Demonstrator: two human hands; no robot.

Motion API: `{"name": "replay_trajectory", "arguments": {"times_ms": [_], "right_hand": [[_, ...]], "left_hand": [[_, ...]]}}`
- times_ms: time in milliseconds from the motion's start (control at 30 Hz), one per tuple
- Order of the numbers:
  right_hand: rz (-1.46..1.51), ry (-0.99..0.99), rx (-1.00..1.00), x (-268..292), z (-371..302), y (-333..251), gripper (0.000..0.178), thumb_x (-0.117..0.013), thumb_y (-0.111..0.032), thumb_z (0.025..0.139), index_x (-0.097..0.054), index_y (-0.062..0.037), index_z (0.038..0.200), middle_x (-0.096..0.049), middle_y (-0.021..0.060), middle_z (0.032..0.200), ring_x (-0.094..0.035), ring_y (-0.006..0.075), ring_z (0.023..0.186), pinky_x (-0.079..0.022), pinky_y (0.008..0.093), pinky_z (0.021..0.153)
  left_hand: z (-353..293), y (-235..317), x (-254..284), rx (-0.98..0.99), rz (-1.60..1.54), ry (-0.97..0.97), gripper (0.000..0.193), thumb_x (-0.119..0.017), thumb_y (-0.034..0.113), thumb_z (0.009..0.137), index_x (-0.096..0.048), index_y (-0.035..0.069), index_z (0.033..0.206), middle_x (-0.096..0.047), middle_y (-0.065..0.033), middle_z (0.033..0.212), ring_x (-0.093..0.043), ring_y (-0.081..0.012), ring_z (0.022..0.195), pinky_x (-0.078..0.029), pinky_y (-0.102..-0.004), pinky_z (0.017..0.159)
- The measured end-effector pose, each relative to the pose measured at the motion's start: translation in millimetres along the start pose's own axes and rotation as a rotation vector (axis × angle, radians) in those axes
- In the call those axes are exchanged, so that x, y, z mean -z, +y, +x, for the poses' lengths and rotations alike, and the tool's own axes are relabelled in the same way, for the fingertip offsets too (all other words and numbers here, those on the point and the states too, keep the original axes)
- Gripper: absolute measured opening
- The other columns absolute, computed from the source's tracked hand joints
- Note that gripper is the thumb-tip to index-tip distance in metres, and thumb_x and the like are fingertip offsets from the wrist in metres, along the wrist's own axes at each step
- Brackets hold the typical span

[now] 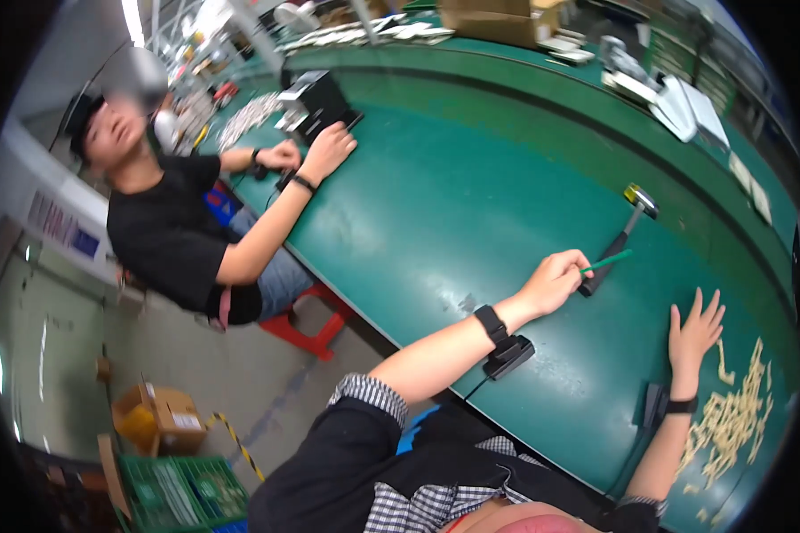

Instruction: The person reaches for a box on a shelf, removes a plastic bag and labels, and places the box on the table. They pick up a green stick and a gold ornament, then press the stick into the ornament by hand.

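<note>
My left hand (pixel 553 282) is closed around a thin green stick (pixel 610 260), whose free end points to the right. Just beyond that hand lies a hammer (pixel 635 218) with a black handle and a yellow-and-dark head; the stick crosses over its handle. My right hand (pixel 695 336) rests palm down with fingers spread, close to the table surface and holding nothing. Beside it is a loose pile of small cream-coloured strips (pixel 727 425), partly hidden by my right forearm. Both wrists wear black bands.
A green table (pixel 436 231) curves across the view. Black blocks (pixel 509 357) sit near my wrists, one with a cable. At left, a co-worker (pixel 164 222) sits on a red stool (pixel 316 333), hands by a black machine (pixel 316 102). A raised ledge holds white parts (pixel 684 111).
</note>
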State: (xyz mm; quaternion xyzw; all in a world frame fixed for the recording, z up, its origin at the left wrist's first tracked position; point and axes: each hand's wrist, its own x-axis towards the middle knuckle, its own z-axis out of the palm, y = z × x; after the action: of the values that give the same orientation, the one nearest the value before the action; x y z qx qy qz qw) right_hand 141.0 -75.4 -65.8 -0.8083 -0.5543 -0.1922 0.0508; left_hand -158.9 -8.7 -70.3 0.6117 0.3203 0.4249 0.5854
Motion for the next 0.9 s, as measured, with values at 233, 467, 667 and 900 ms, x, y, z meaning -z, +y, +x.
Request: {"name": "replay_trajectory", "arguments": {"times_ms": [233, 467, 667, 900], "right_hand": [[0.116, 0.203, -0.182, 18, 13, 9, 0.058, -0.067, -0.042, 0.072, -0.052, -0.0099, 0.118, -0.038, 0.0200, 0.132, -0.038, 0.0397, 0.117, -0.036, 0.0543, 0.088], [0.054, 0.023, -0.761, 19, 17, 140, 0.081, -0.060, -0.054, 0.077, -0.033, -0.0093, 0.139, -0.011, 0.0275, 0.147, -0.010, 0.0475, 0.135, -0.014, 0.0629, 0.104], [0.455, -0.370, -0.897, 31, 3, 184, 0.099, -0.076, -0.054, 0.059, -0.036, -0.0070, 0.136, -0.019, 0.0306, 0.143, -0.022, 0.0488, 0.131, -0.029, 0.0580, 0.101], [0.297, -0.522, -0.761, 34, -5, 200, 0.068, -0.077, -0.031, 0.067, -0.050, -0.0082, 0.125, -0.036, 0.0200, 0.135, -0.033, 0.0395, 0.126, -0.041, 0.0477, 0.096]], "left_hand": [[6, 7, -4, 0.055, 0.063, 0.077, 0.020, -0.048, 0.005, 0.082, -0.057, -0.001, 0.099, -0.059, -0.0034, 0.077, -0.047, -0.0065, 0.063, -0.040, -0.0212, 0.057], [9, 2, -16, 0.039, 0.230, -0.011, 0.013, -0.046, 0.008, 0.085, -0.056, -0.001, 0.087, -0.041, 0.0033, 0.061, -0.035, -0.0051, 0.055, -0.028, -0.0202, 0.053], [1, 3, -5, -0.051, 0.232, -0.027, 0.014, -0.042, 0.008, 0.086, -0.053, 0.000, 0.085, -0.044, 0.0003, 0.065, -0.035, -0.0054, 0.055, -0.026, -0.0205, 0.051], [3, 0, -11, -0.049, 0.191, -0.014, 0.014, -0.042, 0.010, 0.089, -0.051, 0.001, 0.086, -0.044, 0.0007, 0.064, -0.034, -0.0051, 0.056, -0.026, -0.0205, 0.052]]}}
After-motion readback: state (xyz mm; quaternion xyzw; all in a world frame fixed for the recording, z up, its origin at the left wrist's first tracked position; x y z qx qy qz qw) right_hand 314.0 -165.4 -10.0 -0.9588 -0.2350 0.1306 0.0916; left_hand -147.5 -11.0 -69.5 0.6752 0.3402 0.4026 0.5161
